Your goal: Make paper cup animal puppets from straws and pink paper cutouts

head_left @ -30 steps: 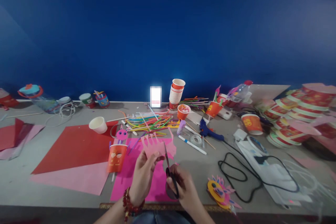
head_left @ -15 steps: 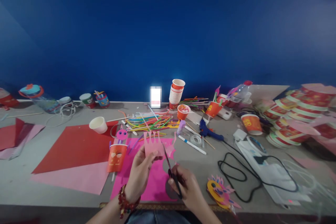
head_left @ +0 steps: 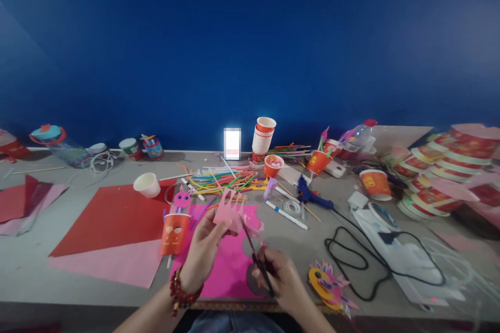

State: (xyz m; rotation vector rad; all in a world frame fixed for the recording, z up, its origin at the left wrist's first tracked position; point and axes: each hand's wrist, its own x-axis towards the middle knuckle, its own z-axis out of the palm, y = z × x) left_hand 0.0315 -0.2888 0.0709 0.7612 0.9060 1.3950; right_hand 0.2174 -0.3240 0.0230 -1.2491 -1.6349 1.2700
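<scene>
Between thumb and fingers, my left hand (head_left: 207, 244) pinches a light pink paper piece (head_left: 228, 216) whose upper edge is cut into several pointed strips. My right hand (head_left: 277, 273) is closed round the dark handles of a pair of scissors (head_left: 252, 244). Their blades point up and left, with the tips at the paper's right side; whether they touch it I cannot make out. Beneath both hands lies a bright magenta sheet (head_left: 222, 276), with pink scraps (head_left: 253, 223) at its upper right. To the left of my left hand stands a red paper cup (head_left: 174, 237) with a pink rabbit-like figure (head_left: 182, 200) above it.
Red paper (head_left: 113, 218) lies to the left, beside a white cup (head_left: 146, 186). Coloured sticks (head_left: 222, 179) are heaped ahead. At right are a blue glue gun (head_left: 312, 195) with a looping black cable, a marker (head_left: 287, 216), a yellow-pink paper craft (head_left: 328, 283) and a power strip (head_left: 398, 260).
My left hand has tilted the pink paper to the right, so its strips now lean right. The left wrist has shifted slightly left. The scissors stay by the paper's right side.
</scene>
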